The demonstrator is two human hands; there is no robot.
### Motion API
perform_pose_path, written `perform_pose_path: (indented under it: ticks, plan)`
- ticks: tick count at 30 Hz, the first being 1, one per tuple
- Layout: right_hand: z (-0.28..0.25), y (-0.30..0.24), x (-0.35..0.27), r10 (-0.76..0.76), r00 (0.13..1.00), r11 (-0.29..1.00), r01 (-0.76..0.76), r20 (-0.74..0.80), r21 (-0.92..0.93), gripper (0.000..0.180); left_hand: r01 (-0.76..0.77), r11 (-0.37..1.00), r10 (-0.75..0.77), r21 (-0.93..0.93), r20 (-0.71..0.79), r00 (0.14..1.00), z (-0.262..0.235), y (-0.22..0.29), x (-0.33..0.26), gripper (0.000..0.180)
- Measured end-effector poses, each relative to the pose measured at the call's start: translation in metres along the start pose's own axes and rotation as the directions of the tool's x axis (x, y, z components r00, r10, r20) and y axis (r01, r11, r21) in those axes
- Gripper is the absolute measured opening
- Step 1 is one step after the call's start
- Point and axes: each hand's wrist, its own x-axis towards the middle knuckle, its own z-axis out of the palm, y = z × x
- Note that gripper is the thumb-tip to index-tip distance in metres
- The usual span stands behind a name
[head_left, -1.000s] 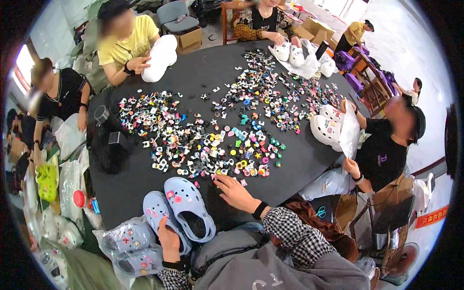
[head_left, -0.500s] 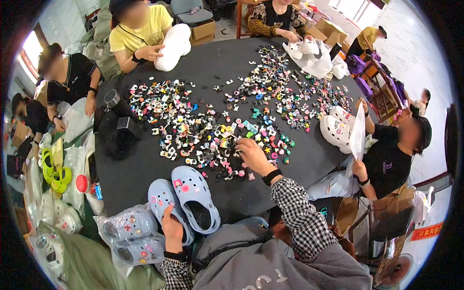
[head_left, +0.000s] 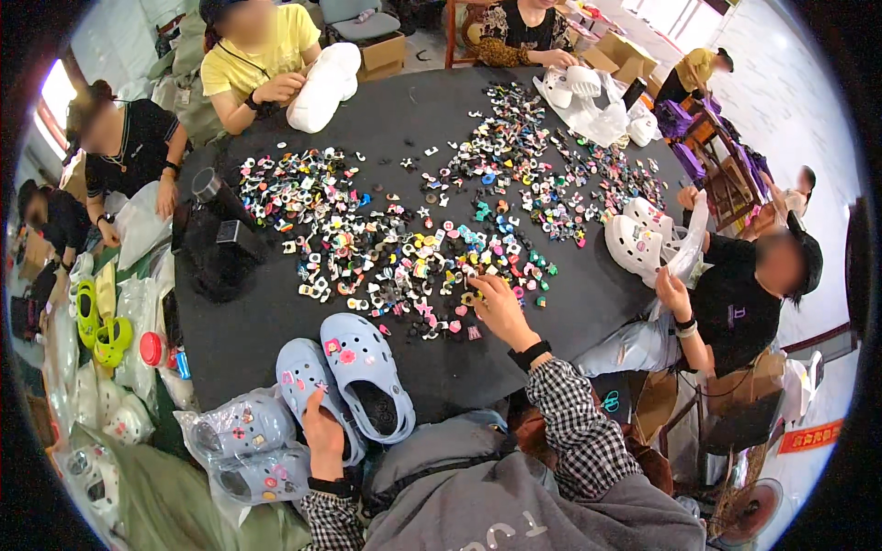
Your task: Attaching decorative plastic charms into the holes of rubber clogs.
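Note:
A pair of light blue clogs lies at the near edge of the table (head_left: 266, 344). My left hand (head_left: 323, 432) is closed round the side of the left clog (head_left: 301, 367), which has pink charms on its toe. Beside it rests the right clog (head_left: 367, 376), with a flower-like charm near its toe. Small shoe charms (head_left: 358, 248) in many colours are heaped across the table. My right hand (head_left: 503, 314) is at the near edge of this heap, its fingertips bent together among the charms. Whatever they pinch is too small to make out.
Bagged blue clogs (head_left: 243, 427) lie left of my left hand. A dark cylinder (head_left: 213, 190) and a small box (head_left: 239, 241) stand at the table's left. Several people sit around it; one at right handles white clogs (head_left: 636, 243), another holds a white shoe (head_left: 323, 87).
My right hand has shifted a little to the right and nearer along the heap's edge. My left hand stays on the clog. The person at right has brought a hand lower by the white clogs.

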Motion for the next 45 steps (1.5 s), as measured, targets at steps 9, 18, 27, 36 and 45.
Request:
perform_pose_path:
  ticks: [9, 18, 27, 36, 45]
  plan:
    - [-0.018, -0.003, -0.006, 0.107, 0.994, 0.981, -0.109, 0.02, 0.161, 0.007, 0.013, 1.0, -0.013, -0.011, -0.018, 1.0, -0.01, -0.002, 0.005, 0.025]
    - [-0.019, -0.003, -0.02, 0.169, 0.985, 0.97, -0.162, -0.026, 0.18, 0.008, -0.008, 1.0, 0.007, -0.016, -0.03, 1.0, -0.012, -0.006, 0.009, 0.027]
    - [-0.007, -0.036, -0.036, 0.137, 0.99, 0.991, -0.137, -0.015, 0.01, 0.009, -0.006, 1.0, 0.006, -0.006, 0.003, 1.0, -0.009, -0.004, 0.005, 0.034]
    - [-0.01, -0.011, 0.012, 0.15, 0.986, 0.987, -0.154, -0.075, -0.054, 0.019, -0.027, 1.0, 0.027, -0.015, -0.007, 1.0, -0.005, -0.002, 0.004, 0.031]
    - [-0.002, 0.003, 0.011, 0.214, 0.975, 0.962, -0.2, -0.056, 0.185, 0.019, -0.019, 0.999, 0.019, -0.033, 0.01, 1.0, -0.003, -0.003, 0.004, 0.028]
